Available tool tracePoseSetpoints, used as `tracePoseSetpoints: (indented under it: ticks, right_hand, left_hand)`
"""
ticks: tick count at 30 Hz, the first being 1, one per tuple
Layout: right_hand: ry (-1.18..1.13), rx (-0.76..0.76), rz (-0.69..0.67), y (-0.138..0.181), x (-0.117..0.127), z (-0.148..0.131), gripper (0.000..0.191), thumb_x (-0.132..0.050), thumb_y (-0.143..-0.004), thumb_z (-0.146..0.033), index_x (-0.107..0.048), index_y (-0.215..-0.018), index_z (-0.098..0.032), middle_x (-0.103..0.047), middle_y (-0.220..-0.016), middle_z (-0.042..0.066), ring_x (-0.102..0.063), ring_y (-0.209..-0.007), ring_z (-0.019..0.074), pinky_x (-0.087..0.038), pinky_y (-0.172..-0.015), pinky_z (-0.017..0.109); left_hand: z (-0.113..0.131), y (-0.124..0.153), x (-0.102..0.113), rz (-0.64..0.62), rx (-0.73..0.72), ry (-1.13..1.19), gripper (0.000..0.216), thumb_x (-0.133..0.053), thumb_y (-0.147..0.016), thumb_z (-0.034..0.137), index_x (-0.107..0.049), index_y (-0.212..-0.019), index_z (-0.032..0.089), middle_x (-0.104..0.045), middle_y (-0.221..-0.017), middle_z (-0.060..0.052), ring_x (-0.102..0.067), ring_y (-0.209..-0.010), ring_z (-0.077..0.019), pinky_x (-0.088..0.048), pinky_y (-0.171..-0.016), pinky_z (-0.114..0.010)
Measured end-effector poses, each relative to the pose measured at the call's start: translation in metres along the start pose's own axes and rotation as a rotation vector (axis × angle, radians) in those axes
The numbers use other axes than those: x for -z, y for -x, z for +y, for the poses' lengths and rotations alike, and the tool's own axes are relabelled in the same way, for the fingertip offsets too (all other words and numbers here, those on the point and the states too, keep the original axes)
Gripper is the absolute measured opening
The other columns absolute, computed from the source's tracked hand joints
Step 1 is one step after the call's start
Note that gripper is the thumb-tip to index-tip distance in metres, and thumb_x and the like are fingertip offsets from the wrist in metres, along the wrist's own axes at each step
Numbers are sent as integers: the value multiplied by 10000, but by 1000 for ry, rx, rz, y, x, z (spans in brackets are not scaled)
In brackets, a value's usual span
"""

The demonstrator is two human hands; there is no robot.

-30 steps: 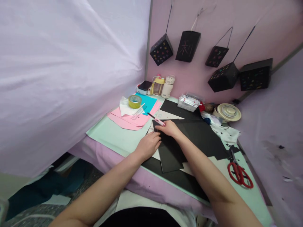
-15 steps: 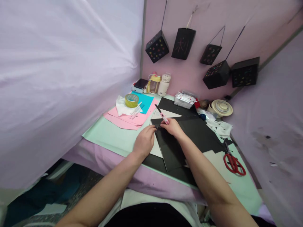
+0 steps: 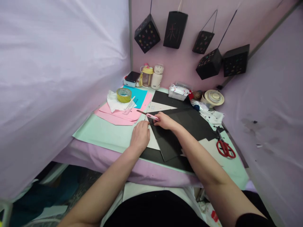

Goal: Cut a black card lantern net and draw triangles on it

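A pink craft knife [image 3: 152,117] is held in my right hand [image 3: 163,121], its long blade sticking out to the left above the work. Under that hand lies black card [image 3: 167,140], folded or layered, its pointed corner beneath my fingers. My left hand [image 3: 140,134] is closed at the card's left edge, fingertips close to the corner. A thin sliver shows above those fingertips, too small to name. White paper [image 3: 153,143] shows between my left hand and the black card. More black card [image 3: 197,123] spreads to the right.
Pink paper [image 3: 113,118], yellow tape [image 3: 124,95] and a ruler [image 3: 129,107] lie left. Bottles [image 3: 157,77] and a box of white pens [image 3: 179,91] stand behind. Red-handled scissors [image 3: 225,148] rest right, near a lidded bowl [image 3: 214,97]. Black lanterns [image 3: 175,30] hang on the wall.
The craft knife has swung from pointing up and away to pointing left, nearly level, as my right hand turned. My left hand stays at the corner. The whole view has shifted slightly.
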State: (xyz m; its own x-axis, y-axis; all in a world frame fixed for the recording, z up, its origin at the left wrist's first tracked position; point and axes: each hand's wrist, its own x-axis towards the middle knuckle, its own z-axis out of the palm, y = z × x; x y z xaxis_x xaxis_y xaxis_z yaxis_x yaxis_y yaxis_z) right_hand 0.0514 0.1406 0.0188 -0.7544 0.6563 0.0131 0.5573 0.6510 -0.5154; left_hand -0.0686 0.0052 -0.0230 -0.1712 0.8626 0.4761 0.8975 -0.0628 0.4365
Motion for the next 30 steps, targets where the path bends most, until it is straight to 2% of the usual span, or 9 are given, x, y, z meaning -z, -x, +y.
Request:
tracePoseSetpoints:
  ticks: [4, 6, 10, 13, 14, 15, 18, 23, 30]
  right_hand:
    - [-53, -19, 68, 24, 29, 0, 20, -618, -760, -186, -630, -758, -169, -588, -715, -14, -524, -691, 140, -379, -678, 231]
    - [-128, -80, 259, 52, 56, 12, 65, -596, -768, -229, -617, -773, -168, -576, -696, -17, -498, -653, 135, -373, -650, 233]
    - [-32, -430, 589, 130, 110, 62, 133, -617, -758, -294, -638, -798, -169, -583, -678, 4, -487, -610, 147, -359, -611, 259]
    - [108, -720, 711, 185, 128, 107, 176, -600, -779, -264, -673, -900, -160, -656, -791, 80, -559, -675, 194, -379, -646, 306]
    - [183, -794, 715, 199, 128, 119, 213, -619, -775, -280, -671, -937, -153, -663, -823, 109, -571, -695, 215, -379, -643, 322]
    - [248, -845, 642, 211, 126, 129, 260, -645, -766, -313, -667, -965, -146, -661, -827, 131, -575, -702, 235, -376, -629, 335]
    - [312, -945, 552, 226, 108, 148, 308, -628, -794, -368, -655, -991, -133, -656, -788, 145, -590, -684, 260, -389, -597, 346]
    - [364, -931, 507, 220, 74, 159, 355, -621, -795, -281, -648, -1097, -97, -685, -923, 190, -649, -842, 310, -447, -717, 372]
    - [473, -904, 464, 220, 60, 160, 375, -514, -858, -236, -646, -1168, -70, -706, -991, 228, -674, -933, 334, -471, -813, 396]
  left_hand:
    - [0, -1, 1, -21, -15, 16, 306, -473, -835, 61, -563, -1113, 155, -638, -1090, -128, -589, -1055, -286, -498, -914, -442]
    - [0, -1, 1, -35, -40, 33, 327, -457, -849, 56, -583, -1134, 155, -631, -1130, -128, -579, -1087, -279, -490, -944, -441]
    - [1, 1, 0, -74, -115, 64, 349, -431, -891, 85, -641, -1149, 191, -580, -1251, -139, -518, -1212, -289, -464, -990, -473]
    - [2, 3, -1, -124, -165, 78, 410, -426, -884, 68, -658, -1174, 243, -528, -1349, -124, -436, -1311, -299, -425, -1027, -508]
    - [2, 3, -1, -144, -175, 74, 422, -427, -879, 60, -663, -1168, 258, -516, -1371, -115, -414, -1333, -301, -410, -1038, -520]
    - [2, 4, -1, -163, -182, 66, 419, -428, -877, 57, -669, -1148, 267, -509, -1385, -109, -397, -1349, -302, -397, -1046, -530]
    - [2, 3, -1, -194, -177, 42, 316, -448, -892, 88, -682, -1027, 252, -513, -1390, -101, -375, -1371, -302, -379, -1058, -538]
    - [2, 1, 0, -183, -186, 39, 201, -476, -896, 106, -639, -915, 222, -537, -1377, -98, -378, -1375, -292, -384, -1051, -507]
    - [4, 2, 3, -244, -240, 79, 241, -414, -900, 67, -591, -891, 229, -616, -1292, -61, -480, -1300, -222, -306, -1078, -487]
